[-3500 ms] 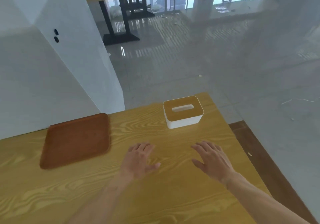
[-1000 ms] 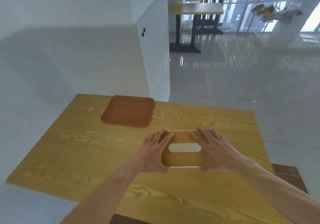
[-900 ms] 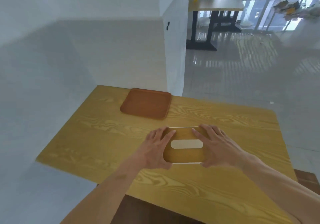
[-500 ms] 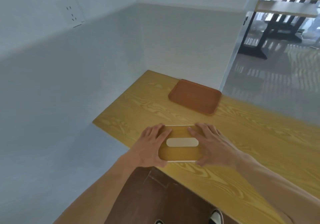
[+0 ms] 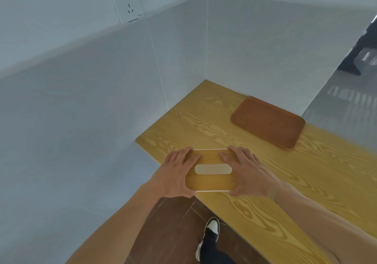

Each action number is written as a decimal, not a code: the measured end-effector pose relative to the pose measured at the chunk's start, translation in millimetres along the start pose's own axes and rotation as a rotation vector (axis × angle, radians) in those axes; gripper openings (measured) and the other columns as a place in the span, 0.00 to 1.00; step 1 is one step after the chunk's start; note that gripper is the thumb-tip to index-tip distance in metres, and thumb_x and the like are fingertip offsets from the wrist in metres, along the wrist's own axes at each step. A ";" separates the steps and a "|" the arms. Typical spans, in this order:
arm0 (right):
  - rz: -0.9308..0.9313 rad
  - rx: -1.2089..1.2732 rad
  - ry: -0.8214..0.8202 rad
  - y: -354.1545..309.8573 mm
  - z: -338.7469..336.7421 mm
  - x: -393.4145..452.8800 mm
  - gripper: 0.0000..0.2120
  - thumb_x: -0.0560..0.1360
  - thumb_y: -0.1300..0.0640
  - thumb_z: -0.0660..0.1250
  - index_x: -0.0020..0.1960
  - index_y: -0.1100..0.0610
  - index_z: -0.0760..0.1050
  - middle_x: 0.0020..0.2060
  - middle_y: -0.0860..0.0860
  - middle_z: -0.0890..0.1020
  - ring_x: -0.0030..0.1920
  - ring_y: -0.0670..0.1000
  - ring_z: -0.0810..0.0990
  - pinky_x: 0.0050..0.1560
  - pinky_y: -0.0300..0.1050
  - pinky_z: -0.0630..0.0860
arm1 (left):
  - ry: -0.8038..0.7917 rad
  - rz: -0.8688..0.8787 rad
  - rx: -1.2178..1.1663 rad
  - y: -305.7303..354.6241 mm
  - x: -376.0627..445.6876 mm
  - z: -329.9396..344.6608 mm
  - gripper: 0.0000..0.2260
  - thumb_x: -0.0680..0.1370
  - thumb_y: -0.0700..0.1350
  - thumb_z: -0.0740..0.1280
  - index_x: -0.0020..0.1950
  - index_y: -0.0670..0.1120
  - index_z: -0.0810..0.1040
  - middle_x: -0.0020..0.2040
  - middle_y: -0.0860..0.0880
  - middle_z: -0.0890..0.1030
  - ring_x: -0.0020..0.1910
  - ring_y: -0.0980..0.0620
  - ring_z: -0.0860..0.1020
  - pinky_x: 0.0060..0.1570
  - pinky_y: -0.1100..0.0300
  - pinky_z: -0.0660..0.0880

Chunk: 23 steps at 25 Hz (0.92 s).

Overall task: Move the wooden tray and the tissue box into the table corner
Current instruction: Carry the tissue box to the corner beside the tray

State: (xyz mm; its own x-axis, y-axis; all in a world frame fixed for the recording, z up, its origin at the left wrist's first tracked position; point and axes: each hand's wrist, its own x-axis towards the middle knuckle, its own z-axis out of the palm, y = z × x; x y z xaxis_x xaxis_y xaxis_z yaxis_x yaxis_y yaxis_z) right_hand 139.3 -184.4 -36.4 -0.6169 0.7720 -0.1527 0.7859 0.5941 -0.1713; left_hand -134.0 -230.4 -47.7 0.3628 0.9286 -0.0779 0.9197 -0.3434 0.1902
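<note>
The tissue box (image 5: 212, 182), white with a wooden lid and an oval slot, is held between both hands over the table's near left edge. My left hand (image 5: 175, 174) grips its left end and my right hand (image 5: 246, 172) grips its right end. Whether the box touches the table I cannot tell. The reddish-brown wooden tray (image 5: 267, 123) lies flat on the yellow wooden table (image 5: 204, 121), against the far wall, right of the wall corner.
White tiled walls meet at the table's far left corner (image 5: 206, 81). A wall socket (image 5: 127, 5) sits high on the left wall. Brown floor and my shoe (image 5: 211, 231) show below the table edge. A grey floor opens at the far right.
Both hands took hold of the tissue box and carried it left along the table, from the right end to the left edge. The view swung left toward the walls. The tray stayed put.
</note>
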 end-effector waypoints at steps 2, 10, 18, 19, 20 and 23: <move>-0.004 0.006 0.000 10.6 2.4 21.9 0.54 0.58 0.31 0.68 0.77 0.46 0.50 0.75 0.54 0.57 0.73 0.58 0.54 0.72 0.58 0.63 | -0.034 -0.012 -0.007 -13.0 18.7 -0.9 0.48 0.63 0.68 0.69 0.76 0.55 0.51 0.77 0.46 0.54 0.73 0.44 0.54 0.74 0.45 0.53; 0.125 0.052 -0.038 59.1 8.9 94.2 0.57 0.57 0.33 0.70 0.78 0.47 0.48 0.77 0.56 0.55 0.75 0.60 0.53 0.72 0.57 0.60 | -0.179 0.023 0.020 -56.1 120.9 -8.4 0.49 0.61 0.67 0.69 0.76 0.57 0.50 0.78 0.48 0.51 0.74 0.43 0.54 0.74 0.46 0.50; 0.298 0.135 -0.053 80.6 32.8 118.1 0.58 0.56 0.35 0.73 0.79 0.49 0.49 0.77 0.57 0.56 0.74 0.62 0.54 0.71 0.58 0.61 | -0.320 0.172 0.097 -77.5 197.6 0.0 0.50 0.63 0.65 0.73 0.77 0.56 0.49 0.79 0.46 0.51 0.76 0.43 0.55 0.76 0.46 0.53; 0.319 0.140 -0.052 81.4 35.9 120.9 0.58 0.56 0.35 0.73 0.79 0.49 0.49 0.77 0.58 0.56 0.74 0.62 0.54 0.71 0.58 0.61 | -0.325 0.195 0.104 -80.4 205.1 2.6 0.50 0.63 0.65 0.73 0.77 0.56 0.49 0.79 0.46 0.51 0.76 0.43 0.55 0.76 0.46 0.53; 0.342 0.144 -0.052 82.7 39.2 124.4 0.58 0.57 0.35 0.73 0.79 0.49 0.49 0.77 0.58 0.56 0.74 0.62 0.54 0.71 0.58 0.61 | -0.333 0.224 0.110 -84.6 214.2 5.8 0.51 0.63 0.65 0.73 0.77 0.56 0.48 0.79 0.46 0.51 0.76 0.43 0.55 0.76 0.46 0.53; 0.413 0.155 -0.066 82.9 47.1 136.9 0.59 0.57 0.35 0.75 0.79 0.50 0.49 0.77 0.59 0.55 0.74 0.63 0.53 0.72 0.59 0.61 | -0.365 0.299 0.116 -100.5 239.2 12.9 0.51 0.63 0.65 0.73 0.77 0.58 0.46 0.79 0.46 0.50 0.76 0.44 0.54 0.76 0.47 0.53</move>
State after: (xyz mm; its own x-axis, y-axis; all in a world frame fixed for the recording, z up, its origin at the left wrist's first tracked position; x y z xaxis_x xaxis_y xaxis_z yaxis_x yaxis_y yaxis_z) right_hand 118.0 -40.1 -117.4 -0.2575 0.9186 -0.2997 0.9547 0.1940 -0.2259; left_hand -137.7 24.4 -98.1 0.6232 0.6840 -0.3792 0.7705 -0.6202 0.1474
